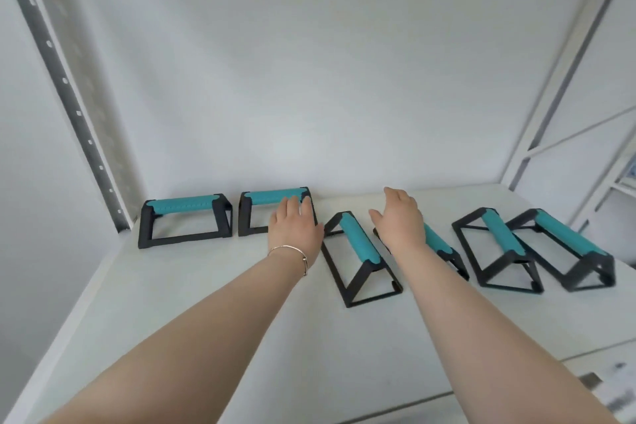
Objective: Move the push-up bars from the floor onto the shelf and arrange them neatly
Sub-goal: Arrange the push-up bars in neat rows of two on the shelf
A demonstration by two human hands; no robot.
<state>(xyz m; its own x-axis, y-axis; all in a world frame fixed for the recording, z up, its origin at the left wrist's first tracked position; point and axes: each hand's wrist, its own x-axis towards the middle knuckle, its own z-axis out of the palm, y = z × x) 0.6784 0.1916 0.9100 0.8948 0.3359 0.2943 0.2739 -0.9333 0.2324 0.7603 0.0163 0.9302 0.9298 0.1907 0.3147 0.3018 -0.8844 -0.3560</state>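
Both bare forearms reach in from six o'clock across the white shelf board, a thin bracelet on the left wrist. All six push-up bars sit on the shelf, none in view on the floor, so I'd judge this is the tidying stage. Nearest, at centre, the third bar lies skewed, its teal grip running toward eleven o'clock. Off at three o'clock the fifth bar and the sixth bar crowd together at the same skew, frames apparently overlapping. The right hand hangs over the fourth bar, fingers loosely spread, closed on nothing; contact I cannot tell. The left hand lies flat on the second bar, fingers extended over its teal handle, resting rather than clenching. Farthest at ten o'clock, the first bar stands square to the wall beside the perforated upright. These look like rigid tube frames, light enough for one hand, unlikely to flex; the ribbed foam grip is the sure hold, and the bare black frame likely slides easily on that smooth board.
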